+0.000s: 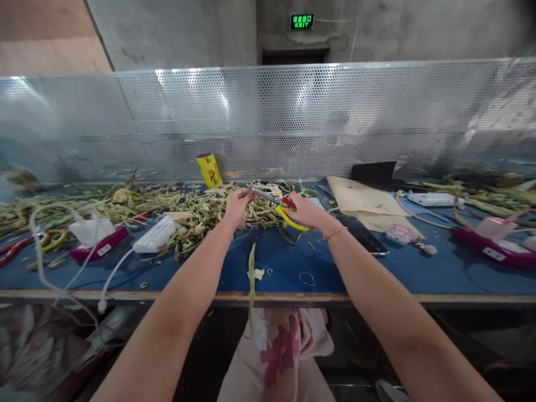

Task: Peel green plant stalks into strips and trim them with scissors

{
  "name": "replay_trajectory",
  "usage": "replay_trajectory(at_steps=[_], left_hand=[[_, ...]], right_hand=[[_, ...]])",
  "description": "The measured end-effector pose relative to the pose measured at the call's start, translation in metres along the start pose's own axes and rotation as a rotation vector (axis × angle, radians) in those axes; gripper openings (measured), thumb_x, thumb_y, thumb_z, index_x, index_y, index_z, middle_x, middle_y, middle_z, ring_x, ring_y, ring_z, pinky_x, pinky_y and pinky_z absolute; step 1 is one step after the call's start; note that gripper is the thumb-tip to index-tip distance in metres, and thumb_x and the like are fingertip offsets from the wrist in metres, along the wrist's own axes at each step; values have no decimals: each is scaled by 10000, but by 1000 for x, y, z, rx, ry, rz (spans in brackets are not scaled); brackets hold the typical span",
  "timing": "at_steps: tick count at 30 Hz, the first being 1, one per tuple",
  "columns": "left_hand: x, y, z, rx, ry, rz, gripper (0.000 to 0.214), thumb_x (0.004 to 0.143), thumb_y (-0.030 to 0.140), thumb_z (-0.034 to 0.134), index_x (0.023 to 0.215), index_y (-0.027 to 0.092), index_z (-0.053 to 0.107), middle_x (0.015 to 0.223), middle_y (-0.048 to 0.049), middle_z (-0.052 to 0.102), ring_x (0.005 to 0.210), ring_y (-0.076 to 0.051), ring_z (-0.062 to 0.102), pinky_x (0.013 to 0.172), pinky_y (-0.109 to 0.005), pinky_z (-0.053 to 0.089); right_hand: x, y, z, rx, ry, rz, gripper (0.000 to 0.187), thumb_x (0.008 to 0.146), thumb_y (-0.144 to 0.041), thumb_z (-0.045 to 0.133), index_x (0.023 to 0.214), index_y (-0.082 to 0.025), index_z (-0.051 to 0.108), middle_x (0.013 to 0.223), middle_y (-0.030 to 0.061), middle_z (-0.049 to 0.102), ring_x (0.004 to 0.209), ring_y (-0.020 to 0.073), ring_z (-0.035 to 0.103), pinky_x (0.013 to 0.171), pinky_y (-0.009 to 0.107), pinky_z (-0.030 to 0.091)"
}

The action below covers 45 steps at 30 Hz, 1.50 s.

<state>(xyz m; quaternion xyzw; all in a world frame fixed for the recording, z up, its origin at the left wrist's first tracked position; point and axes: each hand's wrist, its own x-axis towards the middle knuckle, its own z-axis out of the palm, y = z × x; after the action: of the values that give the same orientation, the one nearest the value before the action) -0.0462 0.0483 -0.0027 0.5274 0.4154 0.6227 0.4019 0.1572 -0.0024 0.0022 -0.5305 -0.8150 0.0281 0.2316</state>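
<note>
My right hand [307,211] is closed round the red and yellow handles of a pair of scissors [277,202], whose blades point left toward my left hand. My left hand [237,204] is closed on a pale plant stalk at the blade tips, over a heap of green and yellowish plant trimmings [196,212] on the blue table [285,262]. A long green strip [252,279] lies below my hands and hangs over the table's front edge.
A yellow packet [209,170] stands at the perforated metal screen [268,120]. A white block [156,234], a magenta scale [98,241] and cables lie left. A phone [363,234], brown paper [362,200] and another magenta scale [494,241] lie right.
</note>
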Motion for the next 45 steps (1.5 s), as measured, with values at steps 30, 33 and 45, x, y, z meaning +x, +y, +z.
replay_trajectory(at_steps=[30, 33, 45], left_hand=[[4, -9, 0, -22, -24, 17, 134, 578, 217, 657, 656, 116, 618, 578, -14, 607, 589, -117, 566, 686, -292, 464], [5, -11, -1, -28, -39, 31, 161, 564, 240, 669, 657, 117, 627, 587, -16, 613, 592, -113, 565, 688, -290, 463], [1, -6, 3, -106, -12, -12, 217, 495, 250, 721, 620, 128, 593, 548, -5, 606, 535, -91, 545, 578, -235, 456]], right_hand=[[-1, -9, -2, -183, 21, 54, 227, 738, -380, 492, 801, -164, 524, 762, 101, 624, 661, 186, 552, 526, 261, 323], [-1, -11, -5, -168, 22, 31, 174, 734, -329, 492, 774, -167, 542, 751, 95, 626, 671, 174, 553, 534, 254, 321], [0, -5, -4, -134, 136, 237, 237, 761, -374, 446, 791, -165, 553, 795, 123, 636, 728, 210, 585, 540, 259, 332]])
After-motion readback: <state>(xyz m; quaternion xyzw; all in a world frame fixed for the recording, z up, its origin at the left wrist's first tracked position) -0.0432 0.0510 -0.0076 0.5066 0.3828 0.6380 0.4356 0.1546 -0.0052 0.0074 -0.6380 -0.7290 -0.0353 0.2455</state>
